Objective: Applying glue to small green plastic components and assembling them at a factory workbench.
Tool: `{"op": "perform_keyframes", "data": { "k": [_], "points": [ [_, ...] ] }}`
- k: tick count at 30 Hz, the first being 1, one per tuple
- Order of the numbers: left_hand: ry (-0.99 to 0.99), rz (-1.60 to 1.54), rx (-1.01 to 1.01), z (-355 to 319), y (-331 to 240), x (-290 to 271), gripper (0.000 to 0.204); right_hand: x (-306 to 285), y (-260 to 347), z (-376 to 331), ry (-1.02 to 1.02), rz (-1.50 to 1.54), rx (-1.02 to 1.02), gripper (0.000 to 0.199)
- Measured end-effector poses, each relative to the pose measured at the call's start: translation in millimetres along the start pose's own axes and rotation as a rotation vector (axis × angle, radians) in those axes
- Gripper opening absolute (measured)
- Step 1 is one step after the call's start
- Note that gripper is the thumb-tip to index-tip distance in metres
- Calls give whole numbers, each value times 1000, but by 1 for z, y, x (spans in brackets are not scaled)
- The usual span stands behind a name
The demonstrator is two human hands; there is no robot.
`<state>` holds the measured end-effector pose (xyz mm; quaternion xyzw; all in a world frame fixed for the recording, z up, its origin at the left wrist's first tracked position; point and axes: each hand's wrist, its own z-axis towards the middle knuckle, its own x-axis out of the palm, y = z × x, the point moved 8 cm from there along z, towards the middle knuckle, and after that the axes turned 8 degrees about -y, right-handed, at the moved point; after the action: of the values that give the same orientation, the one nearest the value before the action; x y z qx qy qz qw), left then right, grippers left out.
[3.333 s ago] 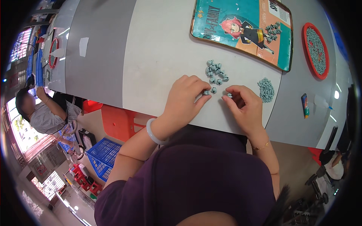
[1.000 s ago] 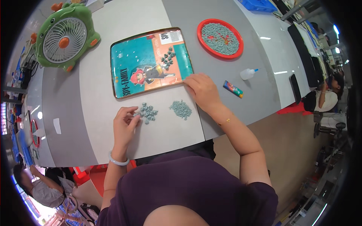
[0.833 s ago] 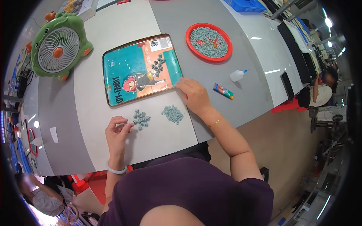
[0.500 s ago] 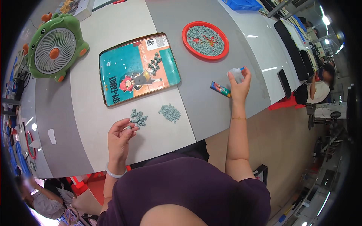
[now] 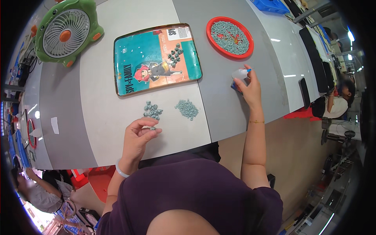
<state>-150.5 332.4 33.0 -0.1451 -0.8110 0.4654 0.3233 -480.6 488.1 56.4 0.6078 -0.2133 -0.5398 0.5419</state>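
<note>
Our left hand (image 5: 135,140) was poised above the near part of the desk (image 5: 111,129), its grip pinched on a small grey-green rounded piece (image 5: 152,128) between thumb and fingertips. Just beyond it on the white strip lay a cluster of similar pieces (image 5: 151,110), and to the right, near the seam with the grey strip, a heap of small grey-green chips (image 5: 187,109). A band of white surface ran between the heap and the near edge.

Our right hand (image 5: 252,90) was over the grey strip, its grip closed around a translucent squeeze bottle (image 5: 239,74) with a blue tip. A dark blue tube (image 5: 235,85) showed partly behind the thumb; we could not tell whether they touched.

Farther off, a gold-rimmed picture tray (image 5: 135,43) carried another group of rounded pieces (image 5: 175,55), its right near corner crossing the seam. The red round tray (image 5: 212,40), spread with chips, stood beyond our right hand. Grey surface stretched rightward from that hand toward a black phone (image 5: 304,93) by the right edge.
</note>
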Motion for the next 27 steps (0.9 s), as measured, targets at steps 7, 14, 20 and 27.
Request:
{"op": "perform_keyframes", "data": {
  "k": [7, 14, 20, 27],
  "points": [
    [-234, 160, 87, -7, -3, -45, 19, -27, -11, -36, 82, -564, -427, 30],
    [-182, 312, 247, -11, 1, -30, 14, -54, -5, -36, 65, 330, 109, 17],
    [-147, 339, 302, -10, 15, -24, 14, -70, 22, -29, 107, 758, 213, 19],
    [-135, 388, 386, -11, 12, -20, 14, -76, 15, -18, -90, 115, -60, 22]
  ]
}}
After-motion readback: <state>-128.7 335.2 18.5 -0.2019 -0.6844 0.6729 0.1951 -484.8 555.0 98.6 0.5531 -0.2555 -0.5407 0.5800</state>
